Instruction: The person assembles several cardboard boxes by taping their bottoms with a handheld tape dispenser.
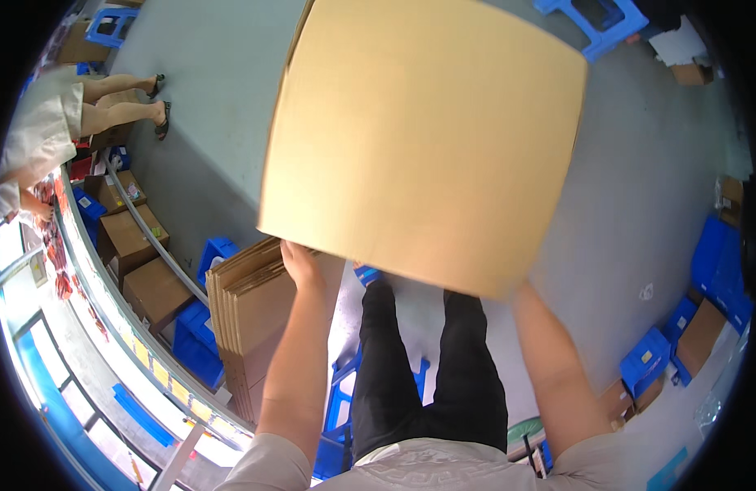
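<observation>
A large plain cardboard box point(427, 147) is held up in front of me, its broad tan face filling the upper middle of the head view. My left hand point(300, 263) grips its lower left edge, with the fingers partly out of sight. At the lower right corner, my right hand point(521, 293) supports the box; most of that hand is hidden behind the cardboard. Just beside my left forearm stands a stack of flattened cardboard cartons point(245, 315).
On the left runs a curved workbench point(108, 286), with cardboard boxes point(132, 233) and blue bins point(200, 344) near it. A person point(75, 114) stands at its far end. Blue stools point(599, 24) are at the far right and behind my legs. More blue bins point(646, 360) line the right side.
</observation>
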Tool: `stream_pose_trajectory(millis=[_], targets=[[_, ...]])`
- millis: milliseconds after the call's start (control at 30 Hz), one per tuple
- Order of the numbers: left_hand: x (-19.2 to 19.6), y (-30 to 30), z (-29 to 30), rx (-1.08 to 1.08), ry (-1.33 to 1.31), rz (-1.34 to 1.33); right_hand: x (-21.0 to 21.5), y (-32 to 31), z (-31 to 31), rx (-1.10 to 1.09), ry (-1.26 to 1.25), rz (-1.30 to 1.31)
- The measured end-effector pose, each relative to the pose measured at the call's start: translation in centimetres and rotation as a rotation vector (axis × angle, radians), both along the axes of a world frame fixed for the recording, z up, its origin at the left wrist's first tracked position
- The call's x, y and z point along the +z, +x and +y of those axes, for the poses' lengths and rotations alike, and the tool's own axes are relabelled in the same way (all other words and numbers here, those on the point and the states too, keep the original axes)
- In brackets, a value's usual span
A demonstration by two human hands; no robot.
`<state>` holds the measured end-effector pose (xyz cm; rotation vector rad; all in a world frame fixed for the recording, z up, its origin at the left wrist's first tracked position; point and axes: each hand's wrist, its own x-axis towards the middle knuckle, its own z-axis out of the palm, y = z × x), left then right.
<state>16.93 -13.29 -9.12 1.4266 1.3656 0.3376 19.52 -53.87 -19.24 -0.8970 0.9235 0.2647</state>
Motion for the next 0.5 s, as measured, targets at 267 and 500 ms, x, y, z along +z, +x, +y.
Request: stream_pose_trajectory(millis=[267,500], targets=[[0.4,-1.2,-8.0,0.03,-0.738,0.159,6.9,-8.4,-6.3,1.157,-1.285,0.433],[-7.0,-1.1,-10.0,0.012,-0.384,0.439,9.5,-14.5,-11.2,1.263,-1.141,0.432]])
